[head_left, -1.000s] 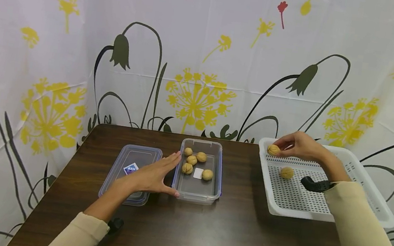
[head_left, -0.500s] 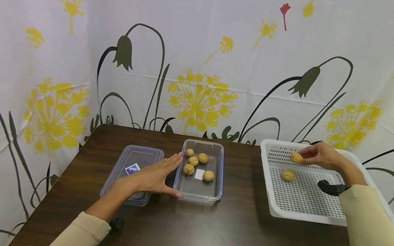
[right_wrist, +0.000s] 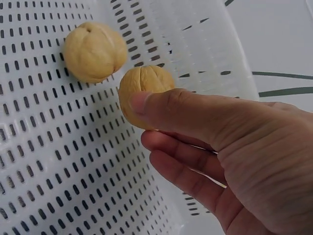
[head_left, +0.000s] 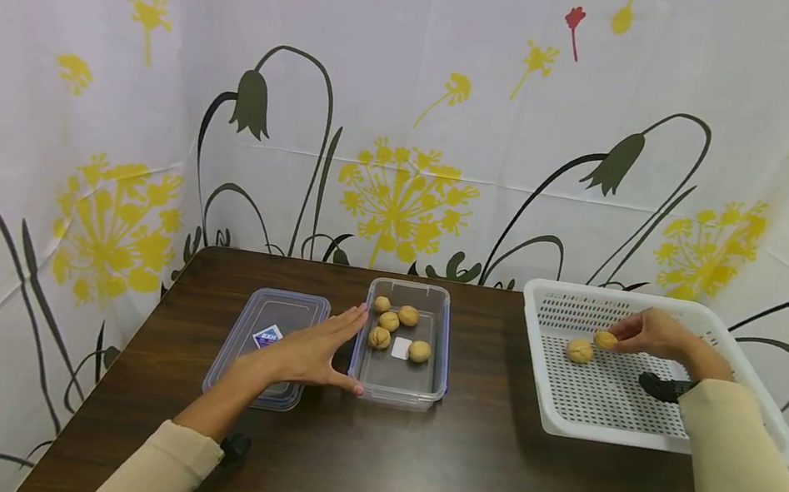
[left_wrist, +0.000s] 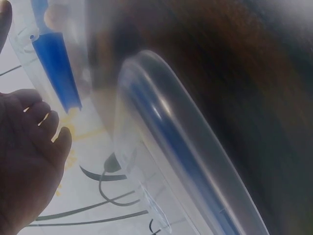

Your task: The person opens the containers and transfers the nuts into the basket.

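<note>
My right hand (head_left: 658, 333) pinches a walnut (right_wrist: 142, 90) between thumb and fingers, low inside the white perforated basket (head_left: 546, 398). Left of it, a second walnut (right_wrist: 95, 52) lies on the basket floor. At the left side of a clear plastic food container (head_left: 392, 395) is my left hand (head_left: 304, 353), fingers extended along the rim and thumb at the near left corner. Several walnuts (head_left: 419, 352) lie in that container beside a small white label. In the left wrist view the left hand (left_wrist: 29, 147) shows its fingers near the container's blue clip (left_wrist: 56, 68).
A clear lid-covered container (head_left: 233, 341) with a blue and white sticker sits on the dark wooden table (head_left: 453, 473), partly under the left forearm. Behind the table hangs a white curtain (head_left: 406, 54) with printed flowers. Dark straps circle both wrists.
My right hand has moved right and down into the basket with the walnut, from the basket's left rim to beside the other walnut. The left hand keeps its place at the container.
</note>
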A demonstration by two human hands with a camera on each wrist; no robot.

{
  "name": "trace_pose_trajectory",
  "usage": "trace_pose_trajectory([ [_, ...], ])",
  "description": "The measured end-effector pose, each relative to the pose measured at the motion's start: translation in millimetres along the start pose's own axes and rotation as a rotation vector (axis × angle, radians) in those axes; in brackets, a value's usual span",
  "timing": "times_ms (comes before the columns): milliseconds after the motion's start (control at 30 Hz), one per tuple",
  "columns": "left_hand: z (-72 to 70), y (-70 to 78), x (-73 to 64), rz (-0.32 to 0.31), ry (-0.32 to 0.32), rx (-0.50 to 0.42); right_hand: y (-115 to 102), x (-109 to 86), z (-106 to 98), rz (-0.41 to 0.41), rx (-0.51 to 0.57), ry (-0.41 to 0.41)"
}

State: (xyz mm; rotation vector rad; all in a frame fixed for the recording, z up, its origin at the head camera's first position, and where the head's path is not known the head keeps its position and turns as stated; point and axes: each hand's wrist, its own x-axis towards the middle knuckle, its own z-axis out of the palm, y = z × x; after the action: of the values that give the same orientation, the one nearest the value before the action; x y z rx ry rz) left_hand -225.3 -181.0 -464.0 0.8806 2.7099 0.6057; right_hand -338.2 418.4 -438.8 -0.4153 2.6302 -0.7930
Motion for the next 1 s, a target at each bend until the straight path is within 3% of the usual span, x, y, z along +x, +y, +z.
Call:
trace_pose_trajectory([
  [533, -1.4, 4.0, 0.8, -0.003, -0.007, -0.004, 4.8, 0.0, 9.1, 0.032, 0.014, -0.020],
  [1000, -5.5, 3.0, -0.3, 0.004, -0.015, 0.055, -14.5, -5.8, -2.4, -0.081, -0.076, 0.076],
])
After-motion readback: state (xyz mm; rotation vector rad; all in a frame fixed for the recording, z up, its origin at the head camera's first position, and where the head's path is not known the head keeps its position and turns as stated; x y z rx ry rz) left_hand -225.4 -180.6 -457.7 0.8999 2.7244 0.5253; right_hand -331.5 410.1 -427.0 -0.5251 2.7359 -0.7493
